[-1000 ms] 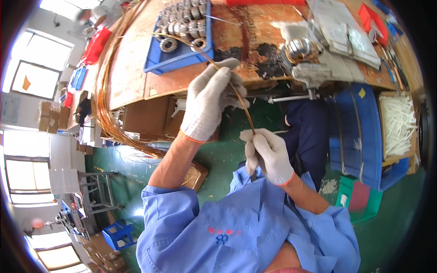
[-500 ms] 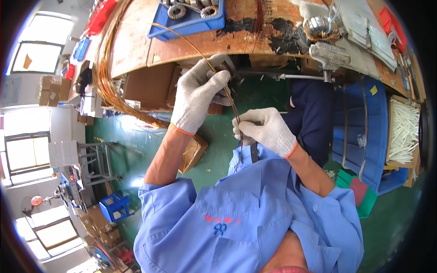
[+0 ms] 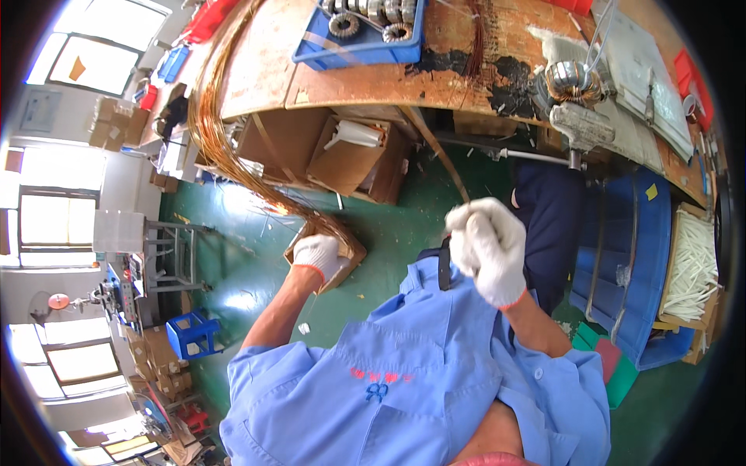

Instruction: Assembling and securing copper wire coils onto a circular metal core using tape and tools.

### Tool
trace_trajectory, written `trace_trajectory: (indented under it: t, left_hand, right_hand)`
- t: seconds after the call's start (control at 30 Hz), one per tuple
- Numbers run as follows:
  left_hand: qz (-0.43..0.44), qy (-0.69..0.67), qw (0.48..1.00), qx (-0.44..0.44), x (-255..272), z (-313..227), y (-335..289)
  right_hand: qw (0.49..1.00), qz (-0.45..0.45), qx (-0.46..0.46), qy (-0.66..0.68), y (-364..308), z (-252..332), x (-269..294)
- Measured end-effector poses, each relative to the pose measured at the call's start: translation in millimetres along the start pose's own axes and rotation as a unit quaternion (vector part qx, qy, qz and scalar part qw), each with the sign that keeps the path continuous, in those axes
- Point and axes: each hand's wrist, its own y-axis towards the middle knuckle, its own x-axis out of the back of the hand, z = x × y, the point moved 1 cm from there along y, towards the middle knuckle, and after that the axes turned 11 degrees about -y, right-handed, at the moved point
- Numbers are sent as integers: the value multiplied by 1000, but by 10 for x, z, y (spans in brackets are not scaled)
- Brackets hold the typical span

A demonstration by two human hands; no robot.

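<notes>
My right hand [image 3: 489, 248], in a white knitted glove with an orange cuff, is closed in a pinch in front of my chest. From its fingertips a copper wire [image 3: 441, 151], smeared by motion, runs up and left to the bench edge. My left hand [image 3: 318, 255], gloved alike, is low at the left, at an open cardboard box [image 3: 353, 256] on the floor. Its fingers are mostly hidden, so their grip does not show. A thick bundle of copper wires [image 3: 206, 132] hangs over the bench edge, its lower end in that box beside the left hand.
On the wooden bench [image 3: 342, 87] are a blue tray [image 3: 365, 56] of wound ring coils and a larger coil [image 3: 571, 81] at a clamp-like holder [image 3: 579, 128]. Beneath stands an open carton [image 3: 385, 167]. Blue bins [image 3: 622, 256] and a box of white strips [image 3: 690, 268] are at right.
My left hand has let go of the copper wire and moved down-left to the floor box. The right hand has moved right, still pinching wire. The view has shifted slightly.
</notes>
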Motion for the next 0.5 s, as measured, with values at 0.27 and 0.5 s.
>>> trace_trajectory:
  t: [0.27, 0.5]
  left_hand:
    - [259, -434, 769, -391, 995, -1353, -305]
    - [116, -406, 621, -660, 2099, -2158, -578]
  right_hand:
    - [986, -20, -4, -168, -126, 273, -143]
    - [968, -94, 135, -190, -420, 702, 246]
